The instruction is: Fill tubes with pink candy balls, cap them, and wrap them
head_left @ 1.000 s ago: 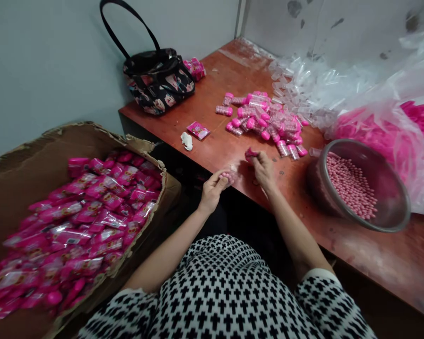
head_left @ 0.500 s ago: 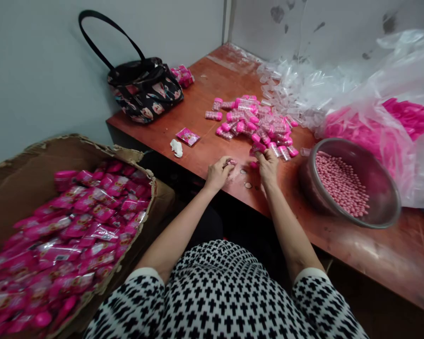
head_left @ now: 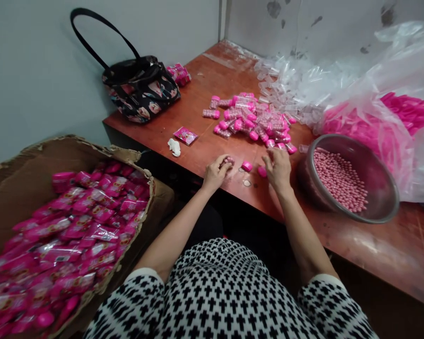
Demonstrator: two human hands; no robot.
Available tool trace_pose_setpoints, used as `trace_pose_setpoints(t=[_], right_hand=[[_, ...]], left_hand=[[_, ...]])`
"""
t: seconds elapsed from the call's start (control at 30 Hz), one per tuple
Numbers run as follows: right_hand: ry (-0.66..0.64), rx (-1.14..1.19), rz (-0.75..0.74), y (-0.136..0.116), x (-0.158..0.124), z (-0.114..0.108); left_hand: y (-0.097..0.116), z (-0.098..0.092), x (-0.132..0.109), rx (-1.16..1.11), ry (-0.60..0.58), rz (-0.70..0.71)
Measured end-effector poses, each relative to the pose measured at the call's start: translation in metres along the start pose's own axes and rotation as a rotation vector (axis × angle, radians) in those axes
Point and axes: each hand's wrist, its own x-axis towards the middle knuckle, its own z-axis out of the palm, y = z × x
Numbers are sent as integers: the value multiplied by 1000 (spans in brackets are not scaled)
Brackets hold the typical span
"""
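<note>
My left hand (head_left: 215, 174) is closed at the table's front edge around a small clear tube of pink beads (head_left: 229, 161); only its end shows between thumb and fingers. My right hand (head_left: 278, 168) hovers over the table beside the pile of bead-filled tubes (head_left: 254, 115), fingers curved and apart, with nothing visible in it. Just left of it lies a pink cap (head_left: 262, 171). A second pink cap (head_left: 246, 165) rests between my two hands. To the right stands a grey bowl (head_left: 305, 176) with pink beads (head_left: 339, 179) in it.
An open cardboard box (head_left: 146, 197) of pink packets (head_left: 81, 226) stands at left. On the table are a flowered handbag (head_left: 141, 94), a pink packet (head_left: 185, 135), a crumpled white scrap (head_left: 174, 147), empty clear tubes (head_left: 304, 89) and a plastic bag of pink pieces (head_left: 367, 122).
My right hand has moved right and opened, letting go of a small pink piece. Two pink caps now show on the table. My left hand keeps its hold.
</note>
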Motion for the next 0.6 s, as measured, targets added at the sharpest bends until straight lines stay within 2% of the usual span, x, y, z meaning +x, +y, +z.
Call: trace_pose_setpoints(t=[0.1, 0.2, 0.33, 0.43, 0.53, 0.6], right_hand=[[-242, -100, -90, -22, -8, 3], [-476, -201, -175, -36, -5, 8], [-645, -165, -231, -37, 1, 9], [-615, -3, -237, -33, -4, 4], [-451, 279, -196, -33, -14, -6], [-388, 418, -207, -38, -22, -14]], left_hand=[[0, -5, -9, -110, 8, 13], [0, -8, -23, -224, -32, -33], [-3, -8, -41, -374, -74, -111], [-2, -8, -48, -365, -65, -118], [3, -7, -50, -298, -97, -97], [7, -6, -49, -231, -120, -48]])
